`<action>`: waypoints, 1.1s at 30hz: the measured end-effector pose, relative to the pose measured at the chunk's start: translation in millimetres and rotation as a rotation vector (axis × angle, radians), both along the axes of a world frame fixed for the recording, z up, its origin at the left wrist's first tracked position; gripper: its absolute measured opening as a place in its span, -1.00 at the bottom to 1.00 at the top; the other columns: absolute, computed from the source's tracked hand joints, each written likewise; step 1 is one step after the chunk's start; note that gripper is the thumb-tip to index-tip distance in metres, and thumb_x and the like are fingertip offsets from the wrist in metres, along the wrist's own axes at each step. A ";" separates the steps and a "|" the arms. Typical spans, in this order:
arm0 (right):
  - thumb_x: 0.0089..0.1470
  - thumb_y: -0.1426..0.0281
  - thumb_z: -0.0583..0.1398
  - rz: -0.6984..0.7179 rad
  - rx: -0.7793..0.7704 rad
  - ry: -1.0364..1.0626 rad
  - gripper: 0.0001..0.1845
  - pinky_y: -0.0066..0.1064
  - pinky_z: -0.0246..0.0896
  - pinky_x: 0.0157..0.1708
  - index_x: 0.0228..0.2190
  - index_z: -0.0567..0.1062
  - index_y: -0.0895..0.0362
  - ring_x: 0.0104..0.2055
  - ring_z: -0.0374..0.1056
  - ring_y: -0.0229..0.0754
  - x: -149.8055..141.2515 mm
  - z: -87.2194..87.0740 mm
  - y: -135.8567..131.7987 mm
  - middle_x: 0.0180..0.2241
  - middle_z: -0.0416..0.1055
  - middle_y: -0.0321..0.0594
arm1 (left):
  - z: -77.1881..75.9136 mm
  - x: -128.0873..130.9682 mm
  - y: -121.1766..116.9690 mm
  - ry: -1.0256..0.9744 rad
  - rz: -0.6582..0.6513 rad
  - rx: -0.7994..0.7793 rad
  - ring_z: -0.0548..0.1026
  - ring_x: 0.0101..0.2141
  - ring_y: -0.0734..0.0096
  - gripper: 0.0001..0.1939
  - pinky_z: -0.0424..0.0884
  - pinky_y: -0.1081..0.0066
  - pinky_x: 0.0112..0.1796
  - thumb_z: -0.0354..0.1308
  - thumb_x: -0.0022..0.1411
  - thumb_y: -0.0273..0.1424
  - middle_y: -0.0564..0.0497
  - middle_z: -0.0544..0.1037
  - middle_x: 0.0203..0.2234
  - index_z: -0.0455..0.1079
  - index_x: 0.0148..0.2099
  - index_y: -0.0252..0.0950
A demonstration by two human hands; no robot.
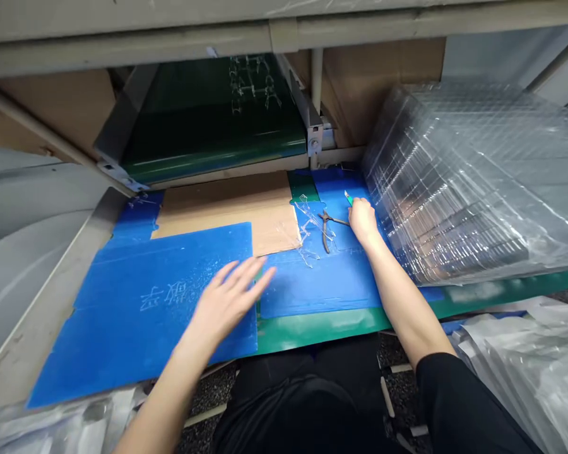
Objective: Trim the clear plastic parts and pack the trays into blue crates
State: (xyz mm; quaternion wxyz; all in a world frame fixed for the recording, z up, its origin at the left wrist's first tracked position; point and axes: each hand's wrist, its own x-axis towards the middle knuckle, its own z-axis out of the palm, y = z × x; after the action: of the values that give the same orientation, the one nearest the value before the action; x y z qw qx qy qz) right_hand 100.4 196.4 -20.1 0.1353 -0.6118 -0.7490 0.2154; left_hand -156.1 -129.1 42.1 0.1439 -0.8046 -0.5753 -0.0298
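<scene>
Here, the right hand (362,219) holds a knife (349,198) near pliers (325,233); the left hand (230,296) is spread wide over a blue sheet (123,321)

Blue sheet (123,328): matt plastic, lightly scuffed
Green tool (349,199): plastic-looking body
Pliers (325,234): dull metal
Cardboard (218,205): matt, papery
Clear scraps (306,232): glossy, see-through plastic
Clear stack (464,189): shiny plastic, ridged
Conveyor belt (194,132): smooth, glossy
Bench edge (312,332): smooth, softly glossy
Sleeve (459,397): matt cloth
</scene>
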 end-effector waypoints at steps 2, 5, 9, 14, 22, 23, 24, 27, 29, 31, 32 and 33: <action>0.46 0.25 0.23 -0.034 -0.011 -0.071 -0.61 0.13 0.27 0.31 0.19 0.50 0.20 0.27 0.39 0.14 -7.6 -1.9 11.8 0.24 0.44 0.06 | -11.4 16.4 59.3 0.138 -0.161 -0.006 0.36 0.44 0.08 -0.25 0.34 -0.01 0.40 0.07 0.44 -0.67 -0.16 0.25 0.53 0.19 0.57 -0.14; 0.48 0.22 0.20 -0.015 -0.015 -0.142 -0.54 0.22 0.13 0.38 0.26 0.45 0.19 0.42 0.21 0.24 -14.6 -7.6 1.8 0.34 0.33 0.12 | -29.6 26.3 144.8 0.218 -0.307 -0.063 0.30 0.48 0.05 -0.27 0.26 -0.08 0.43 0.14 0.46 -0.61 -0.19 0.22 0.54 0.18 0.57 -0.11; 0.48 0.13 0.17 0.084 -0.128 -0.196 -0.46 0.22 0.18 0.31 0.29 0.42 0.21 0.42 0.18 0.36 -20.6 -12.4 -17.7 0.35 0.29 0.26 | -44.7 13.6 202.0 0.182 -0.400 -0.234 0.49 0.32 0.00 -0.63 0.42 -0.07 0.27 0.16 0.50 -0.54 -0.22 0.46 0.39 0.52 0.26 -0.17; 0.39 -0.05 0.25 0.112 -0.271 -0.257 -0.22 0.30 0.19 0.30 0.35 0.33 0.24 0.42 0.18 0.42 -26.4 -8.0 -28.0 0.37 0.26 0.33 | -30.1 -23.7 176.6 -0.064 -0.205 -0.380 0.63 -0.03 0.15 -0.76 0.52 0.23 -0.05 0.07 0.54 -0.46 -0.22 0.59 0.18 0.55 0.06 -0.15; 0.32 0.13 0.38 0.074 -0.294 -0.297 -0.33 0.26 0.18 0.37 0.32 0.41 0.12 0.45 0.16 0.29 -45.9 1.0 -49.5 0.42 0.22 0.07 | -10.6 -40.2 66.3 -0.982 0.162 -0.096 0.58 0.07 0.16 -0.43 0.47 0.11 0.23 -0.18 0.66 -0.06 -0.16 0.61 0.11 0.46 0.36 -0.22; 0.33 0.15 0.36 0.069 -0.290 -0.273 -0.37 0.22 0.22 0.35 0.30 0.43 0.13 0.41 0.23 0.25 -42.7 5.1 -51.6 0.40 0.26 0.05 | -13.2 -33.8 57.9 -1.026 0.193 -0.031 0.55 0.14 0.13 -0.42 0.43 0.07 0.28 -0.17 0.65 -0.05 -0.17 0.59 0.13 0.48 0.35 -0.23; 0.34 0.17 0.35 0.065 -0.285 -0.240 -0.39 0.18 0.26 0.33 0.28 0.43 0.16 0.35 0.30 0.21 -36.9 10.6 -55.2 0.36 0.30 0.08 | -16.6 -26.9 51.1 -1.058 0.223 0.043 0.51 0.21 0.12 -0.41 0.40 0.05 0.32 -0.15 0.65 -0.04 -0.18 0.57 0.18 0.51 0.34 -0.23; 0.34 0.31 0.23 0.083 -0.281 -0.089 -0.49 0.01 0.41 0.15 0.21 0.43 0.33 0.09 0.47 0.12 -7.0 32.5 -83.9 0.15 0.45 0.21 | -28.7 -5.5 39.3 -1.224 0.258 0.213 0.44 0.32 0.09 -0.44 0.32 0.02 0.38 -0.08 0.63 -0.04 -0.19 0.51 0.29 0.57 0.31 -0.22; 0.31 0.42 0.06 0.125 -0.294 0.041 -0.53 -0.10 0.45 -0.03 0.18 0.38 0.33 -0.11 0.49 0.02 17.0 46.6 -123.1 -0.01 0.50 0.14 | -35.6 10.0 36.9 -1.477 0.252 0.213 0.54 0.24 0.08 -0.45 0.37 0.01 0.34 -0.06 0.63 -0.06 -0.21 0.61 0.21 0.60 0.27 -0.26; 0.29 0.43 -0.03 0.195 -0.338 0.176 -0.57 -0.22 0.44 -0.16 0.13 0.37 0.20 -0.24 0.46 -0.08 36.6 56.1 -174.3 -0.15 0.50 -0.07 | -39.2 27.8 38.2 -1.786 0.242 0.162 0.67 0.08 0.06 -0.45 0.49 0.03 0.24 -0.06 0.62 -0.09 -0.22 0.73 0.01 0.66 0.17 -0.32; 0.31 0.40 -0.02 0.254 -0.391 0.278 -0.65 -0.25 0.42 -0.20 0.04 0.40 0.15 -0.28 0.43 -0.11 42.8 58.8 -201.0 -0.24 0.48 -0.16 | -39.5 37.3 39.8 -1.923 0.236 0.143 0.71 0.00 0.05 -0.44 0.54 0.03 0.17 -0.05 0.61 -0.09 -0.22 0.76 -0.09 0.69 0.09 -0.34; 0.35 0.33 0.02 0.342 -0.510 0.427 -0.74 -0.26 0.39 -0.21 -0.02 0.41 0.12 -0.31 0.39 -0.13 46.2 60.4 -226.2 -0.30 0.44 -0.22 | -38.9 46.8 41.9 -2.033 0.224 0.131 0.73 -0.06 0.04 -0.45 0.57 0.04 0.13 -0.03 0.59 -0.09 -0.22 0.77 -0.15 0.71 0.01 -0.34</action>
State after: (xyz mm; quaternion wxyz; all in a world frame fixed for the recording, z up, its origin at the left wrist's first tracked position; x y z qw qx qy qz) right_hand 146.6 -29.8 40.3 0.0939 -0.4334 -0.7175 0.5372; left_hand -109.3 -87.2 3.2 -0.3663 -0.3309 -0.4944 -0.7155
